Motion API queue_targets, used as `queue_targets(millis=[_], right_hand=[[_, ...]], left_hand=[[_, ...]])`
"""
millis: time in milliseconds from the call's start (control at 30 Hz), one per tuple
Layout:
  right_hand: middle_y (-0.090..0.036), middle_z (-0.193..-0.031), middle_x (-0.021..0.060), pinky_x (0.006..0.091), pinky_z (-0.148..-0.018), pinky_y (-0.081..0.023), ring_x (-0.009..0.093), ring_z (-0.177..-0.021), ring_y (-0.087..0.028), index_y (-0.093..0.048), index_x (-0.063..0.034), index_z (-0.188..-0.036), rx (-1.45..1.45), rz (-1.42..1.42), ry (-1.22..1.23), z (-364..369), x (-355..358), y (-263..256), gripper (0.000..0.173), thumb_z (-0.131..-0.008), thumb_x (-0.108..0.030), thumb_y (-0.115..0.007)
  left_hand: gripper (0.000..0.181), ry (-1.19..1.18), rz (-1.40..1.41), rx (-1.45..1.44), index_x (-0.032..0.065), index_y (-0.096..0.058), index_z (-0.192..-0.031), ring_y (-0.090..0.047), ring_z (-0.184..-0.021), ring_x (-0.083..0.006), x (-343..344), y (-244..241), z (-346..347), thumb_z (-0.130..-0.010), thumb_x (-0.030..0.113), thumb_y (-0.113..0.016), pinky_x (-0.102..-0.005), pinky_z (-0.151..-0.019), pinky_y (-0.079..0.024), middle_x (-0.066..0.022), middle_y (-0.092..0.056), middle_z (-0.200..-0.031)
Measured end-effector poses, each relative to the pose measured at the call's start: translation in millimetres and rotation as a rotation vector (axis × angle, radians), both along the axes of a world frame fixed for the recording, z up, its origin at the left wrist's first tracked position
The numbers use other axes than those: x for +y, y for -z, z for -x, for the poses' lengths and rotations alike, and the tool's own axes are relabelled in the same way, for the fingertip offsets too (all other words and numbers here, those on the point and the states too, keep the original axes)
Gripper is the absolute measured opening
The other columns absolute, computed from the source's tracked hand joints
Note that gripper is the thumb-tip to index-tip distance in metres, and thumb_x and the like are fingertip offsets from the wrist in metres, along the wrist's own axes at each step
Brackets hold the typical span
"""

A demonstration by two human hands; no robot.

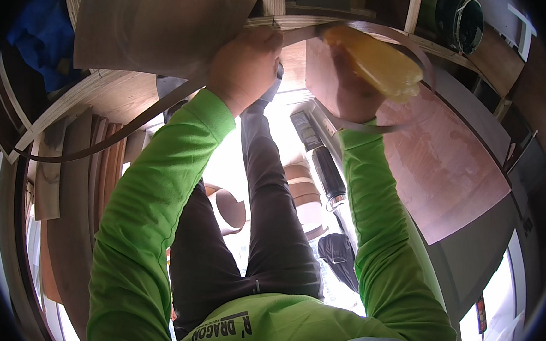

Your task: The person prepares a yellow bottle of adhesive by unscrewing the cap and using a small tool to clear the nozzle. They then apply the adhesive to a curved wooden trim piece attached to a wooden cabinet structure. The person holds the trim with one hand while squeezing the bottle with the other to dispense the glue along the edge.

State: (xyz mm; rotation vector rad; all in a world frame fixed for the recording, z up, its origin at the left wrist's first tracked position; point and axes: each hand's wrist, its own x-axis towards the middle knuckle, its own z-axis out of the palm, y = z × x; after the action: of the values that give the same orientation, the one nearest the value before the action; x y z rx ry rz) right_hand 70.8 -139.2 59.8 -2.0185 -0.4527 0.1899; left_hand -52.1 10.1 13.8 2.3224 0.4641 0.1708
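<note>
A long thin brown edge-banding strip (123, 138) runs from the left part of a curved plywood edge (82, 93) to my left hand (247, 68). My left fingers are closed on the strip at that edge. Beyond them the strip continues right and curls in a loose loop around my right hand (355, 88). That hand is blurred and grips a yellow, partly translucent tool (374, 63), perhaps a wide-handled one. Its working end is near the strip and cannot be made out clearly.
A loose brown panel (159, 31) lies above my left hand. A pinkish sheet (444, 168) stands at right. An open dark can (467, 24) is at upper right, blue cloth (41, 44) at upper left. Boards (74, 175) lean at left; rolled strips (303, 192) are near my legs.
</note>
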Motion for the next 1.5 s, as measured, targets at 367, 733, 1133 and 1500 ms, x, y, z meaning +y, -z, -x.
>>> queue_targets(millis=[367, 733, 1133, 1500], right_hand=[[-0.067, -0.117, 0.0082, 0.0338, -0.099, -0.050, 0.022, -0.103, -0.065, -0.064, -0.0050, -0.123, -0.130, 0.268, -0.260, -1.2, -6.6, -4.3, 0.043, -0.087, -0.022, -0.081], [-0.070, -0.117, 0.0117, 0.0347, -0.098, -0.052, 0.022, -0.107, -0.066, -0.067, 0.0011, -0.120, -0.002, 0.373, -0.080, -21.6, -7.3, -1.4, 0.045, -0.083, -0.016, -0.085], [-0.075, -0.104, 0.0099, 0.0324, -0.086, -0.056, 0.020, -0.092, -0.071, -0.072, 0.0028, -0.110, 0.107, 0.150, 0.150, -39.1, 6.8, -9.8, 0.032, -0.088, -0.019, -0.081], [-0.072, -0.111, 0.0116, 0.0324, -0.092, -0.054, 0.020, -0.101, -0.068, -0.069, 0.0020, -0.112, 0.101, 0.125, 0.159, -51.8, 1.9, -8.9, 0.035, -0.086, -0.015, -0.084]], left_hand=[[0.024, -0.007, 0.014, 0.009, 0.0047, -0.070, -0.108, -0.068, -0.085, -0.0294, 0.0, 0.2, 0.0, -0.084, 0.011, -0.070, -0.0391, -0.072, -0.059, -0.0099, -0.067, -0.094], [0.023, -0.006, 0.002, 0.002, 0.0045, -0.071, -0.106, -0.068, -0.084, -0.0288, 1.5, -0.7, -0.1, -0.084, 0.011, -0.070, -0.0386, -0.072, -0.059, -0.0095, -0.068, -0.093], [0.016, -0.025, 0.011, -0.010, 0.0065, -0.065, -0.096, -0.067, -0.087, -0.0265, 2.1, -2.8, 0.2, -0.081, 0.010, -0.068, -0.0382, -0.072, -0.059, -0.0066, -0.065, -0.091], [0.024, -0.017, 0.032, -0.006, 0.0045, -0.071, -0.108, -0.069, -0.085, -0.0297, 2.9, -1.6, 0.7, -0.086, 0.011, -0.070, -0.0392, -0.073, -0.060, -0.0106, -0.069, -0.097]])
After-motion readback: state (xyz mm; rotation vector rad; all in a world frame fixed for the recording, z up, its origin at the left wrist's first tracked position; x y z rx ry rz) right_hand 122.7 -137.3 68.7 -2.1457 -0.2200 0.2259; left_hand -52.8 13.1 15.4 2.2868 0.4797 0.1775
